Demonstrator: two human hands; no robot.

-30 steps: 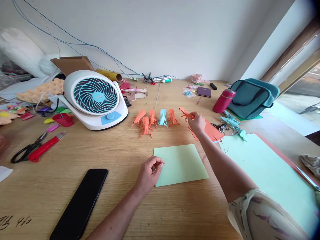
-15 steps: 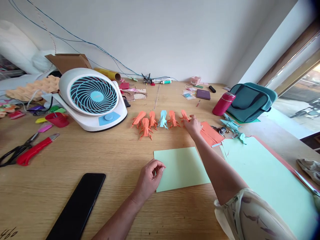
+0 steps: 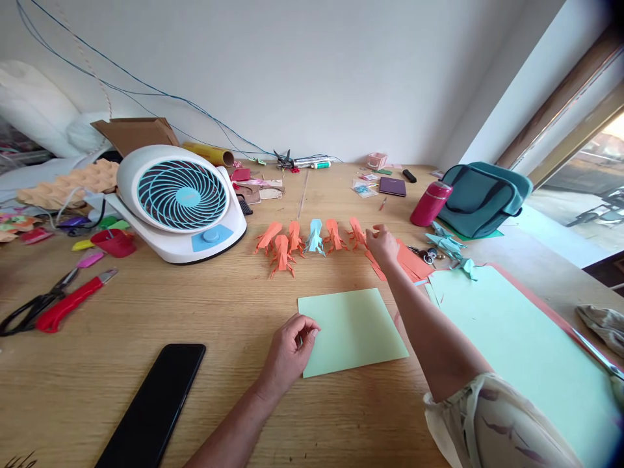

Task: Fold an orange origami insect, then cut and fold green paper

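A pale green sheet (image 3: 358, 331) lies flat on the wooden table. At its left edge rests my left hand (image 3: 291, 348), its thumb and fingertips curled together; whether anything is between them cannot be made out. Farther out, my right hand (image 3: 383, 245) is just right of the rightmost orange folded-paper figure (image 3: 357, 231), its fingers partly hidden and bent downward. Several more orange figures (image 3: 281, 253) and one light blue figure (image 3: 315, 235) stand in a row to the left. Orange paper pieces (image 3: 412, 261) lie beside and partly behind my right wrist.
A white fan (image 3: 182, 201) stands at the back left. Scissors (image 3: 39, 302), a red-handled cutter (image 3: 73, 302) and a black phone (image 3: 153, 403) lie left. To the right are a pink bottle (image 3: 430, 203), a teal bag (image 3: 482, 198) and large green sheets (image 3: 521, 351).
My right hand has shifted slightly off the rightmost orange figure, toward its right side. Orange strips now show beneath the hand. The whole view has tilted a little; my left hand stays at the sheet.
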